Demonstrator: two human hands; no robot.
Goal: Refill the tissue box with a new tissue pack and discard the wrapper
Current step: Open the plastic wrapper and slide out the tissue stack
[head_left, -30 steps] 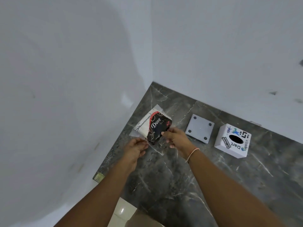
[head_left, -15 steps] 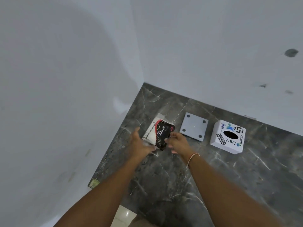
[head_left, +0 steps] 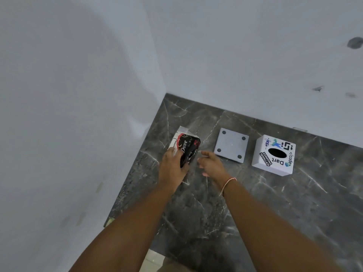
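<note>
One tissue pack (head_left: 185, 148), black and red with a white end, lies near the corner of the dark marble counter (head_left: 255, 213). One grey square base plate (head_left: 231, 145) with four dark pads lies to its right; one white tissue box (head_left: 274, 155), its oval slot facing up, stands further right. Two hands are present. The left hand (head_left: 172, 167) rests on the pack, fingers curled over its near end. The right hand (head_left: 211, 163) hovers just beside the pack, fingers loosely spread, holding nothing; one thin bracelet (head_left: 228, 182) circles its wrist.
</note>
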